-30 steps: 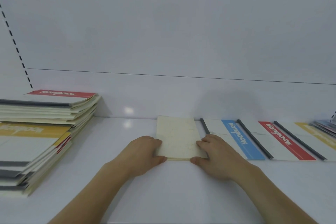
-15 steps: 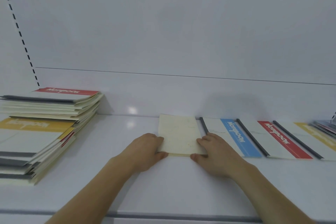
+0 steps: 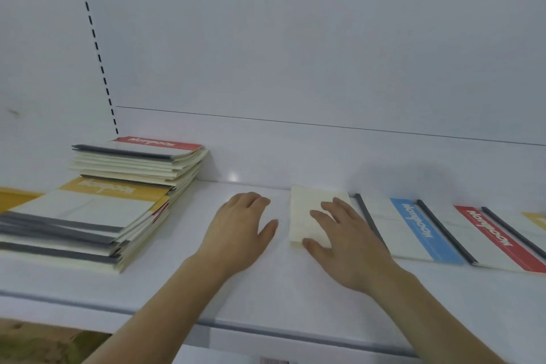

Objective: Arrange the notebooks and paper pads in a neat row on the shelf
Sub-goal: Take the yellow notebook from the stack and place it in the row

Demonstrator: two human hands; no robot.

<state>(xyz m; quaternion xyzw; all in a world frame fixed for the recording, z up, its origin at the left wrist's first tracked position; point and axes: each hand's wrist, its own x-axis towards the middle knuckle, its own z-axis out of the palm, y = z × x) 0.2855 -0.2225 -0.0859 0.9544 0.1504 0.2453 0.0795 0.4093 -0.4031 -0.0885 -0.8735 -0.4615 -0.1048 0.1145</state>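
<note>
Two stacks of notebooks – a tall one (image 3: 141,161) at the back, a wider one (image 3: 85,221) in front. One cream pad (image 3: 307,210) lies flat. Beside it, two full notebooks in a row – blue-striped (image 3: 413,230), red-striped (image 3: 496,239) – and two hands (image 3: 239,233) (image 3: 345,239).

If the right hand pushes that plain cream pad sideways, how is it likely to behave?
The cream pad lies flat on the glossy white shelf, so it probably slides easily without tipping. It looks thin, so likely light and a bit flexible. The right hand rests open on it, which should keep it from skewing.

Bright even light, soft shadows, slight blur
</note>
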